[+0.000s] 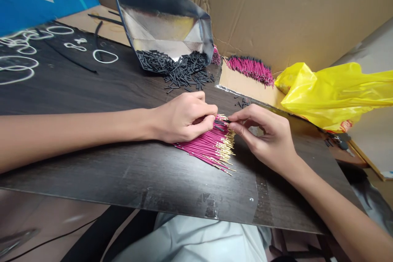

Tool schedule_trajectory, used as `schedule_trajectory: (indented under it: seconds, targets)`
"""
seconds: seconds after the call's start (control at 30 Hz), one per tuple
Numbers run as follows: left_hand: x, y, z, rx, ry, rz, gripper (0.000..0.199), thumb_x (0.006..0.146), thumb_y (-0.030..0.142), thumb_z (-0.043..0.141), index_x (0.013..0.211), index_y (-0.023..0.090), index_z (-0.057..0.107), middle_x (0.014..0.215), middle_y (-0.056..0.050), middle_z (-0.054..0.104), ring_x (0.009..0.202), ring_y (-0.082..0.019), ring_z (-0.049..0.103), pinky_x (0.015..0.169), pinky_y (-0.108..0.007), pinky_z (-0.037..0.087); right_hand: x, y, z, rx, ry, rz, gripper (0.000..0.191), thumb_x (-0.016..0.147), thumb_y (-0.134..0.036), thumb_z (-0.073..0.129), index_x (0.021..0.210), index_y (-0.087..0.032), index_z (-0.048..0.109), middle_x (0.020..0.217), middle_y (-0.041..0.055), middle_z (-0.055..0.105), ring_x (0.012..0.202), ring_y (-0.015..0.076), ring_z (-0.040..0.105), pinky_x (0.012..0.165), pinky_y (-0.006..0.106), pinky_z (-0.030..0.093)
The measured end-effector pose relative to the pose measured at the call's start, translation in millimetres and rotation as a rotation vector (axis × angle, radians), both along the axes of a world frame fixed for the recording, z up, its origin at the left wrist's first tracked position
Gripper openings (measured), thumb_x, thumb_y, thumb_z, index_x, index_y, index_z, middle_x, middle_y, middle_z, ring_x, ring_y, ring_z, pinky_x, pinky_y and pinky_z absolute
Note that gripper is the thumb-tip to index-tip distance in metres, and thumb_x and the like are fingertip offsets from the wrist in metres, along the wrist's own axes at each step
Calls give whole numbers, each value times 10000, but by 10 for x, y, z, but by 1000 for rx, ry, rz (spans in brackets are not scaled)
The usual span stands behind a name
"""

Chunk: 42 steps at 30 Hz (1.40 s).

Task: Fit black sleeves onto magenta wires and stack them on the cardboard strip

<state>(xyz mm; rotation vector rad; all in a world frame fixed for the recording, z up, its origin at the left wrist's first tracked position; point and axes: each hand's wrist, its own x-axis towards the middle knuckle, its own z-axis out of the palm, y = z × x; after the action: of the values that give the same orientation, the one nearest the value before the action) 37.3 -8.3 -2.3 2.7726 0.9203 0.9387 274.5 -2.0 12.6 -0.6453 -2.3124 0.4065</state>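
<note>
The left hand (181,116) lies on a flat bunch of thin pink wires with gold metal tips (207,147) and presses them down on the dark wooden desk (123,172), with its fingers curled close together. The right hand (264,135) is just beside the gold tips, and its thumb and first finger pinch something small and dark, most likely one short black tube piece. The bunch of wires sits in the middle of the desk, right between the two hands. Behind them, a pile of short black tube pieces (181,69) spills out of a shiny silver bag (166,24). More pink wires (250,67) lie on a brown cardboard sheet (245,88), near a crumpled yellow plastic bag (331,90). White rubber rings (106,56) rest on the far left. The little piece could slip out of the pinch because it is so tiny. The loose wires could roll or fan out if the left hand lifts.
</note>
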Motion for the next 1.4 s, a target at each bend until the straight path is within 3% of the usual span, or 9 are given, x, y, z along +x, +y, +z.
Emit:
schedule_trajectory:
  seconds: [0.27, 0.33, 0.5, 0.67, 0.9, 1.1, 1.4]
  targets:
    - [5, 5, 6, 5, 6, -30, 285, 937, 181, 413, 652, 188, 403, 562, 20, 404, 578, -146, 353, 658, -297, 347, -17, -7, -17, -42, 36, -4, 35, 921, -221, 682, 951, -203, 674, 873, 23, 682, 765, 141, 632, 674, 270, 550]
    - [2, 3, 8, 7, 4, -60, 275, 934, 171, 411, 660, 189, 421, 573, 21, 415, 567, -144, 328, 680, -304, 364, -21, -7, -23, -128, 63, -15, 65, 910, -255, 702, 930, -198, 678, 865, 22, 680, 761, 138, 632, 663, 257, 549]
    - [-13, -4, 2, 17, -23, -99, 254, 943, 164, 408, 692, 193, 431, 597, 24, 427, 564, -143, 310, 715, -320, 382, -21, -6, -21, -511, 209, 40, 134, 876, -300, 748, 936, -188, 704, 816, -3, 668, 588, 88, 591, 527, 208, 511]
    - [-7, -11, 9, 17, -42, -72, 252, 950, 174, 401, 701, 194, 429, 603, 19, 444, 565, -146, 325, 702, -318, 381, 12, 32, -22, -644, 231, 109, 162, 929, -295, 684, 1053, -202, 731, 796, 5, 689, 567, 99, 604, 527, 229, 511]
    - [-11, -5, 9, 3, -29, -105, 254, 943, 166, 403, 692, 191, 433, 610, 8, 446, 588, -151, 321, 696, -324, 379, -12, 2, -22, -538, 208, 76, 119, 893, -265, 727, 991, -198, 730, 839, -3, 676, 587, 76, 588, 543, 198, 513]
    - [-15, -7, 19, -11, -22, -101, 240, 936, 168, 409, 701, 189, 455, 616, 5, 457, 587, -153, 339, 691, -316, 383, -13, 1, -12, -523, 127, 25, 160, 937, -330, 671, 916, -171, 674, 740, -10, 633, 548, 79, 548, 500, 194, 467]
    - [-13, -16, 21, -27, -17, -38, 267, 966, 204, 393, 706, 186, 450, 631, -10, 462, 657, -167, 405, 660, -290, 361, -16, -53, -21, -217, 46, -58, 74, 959, -258, 615, 991, -197, 640, 919, 37, 671, 751, 136, 644, 591, 231, 517]
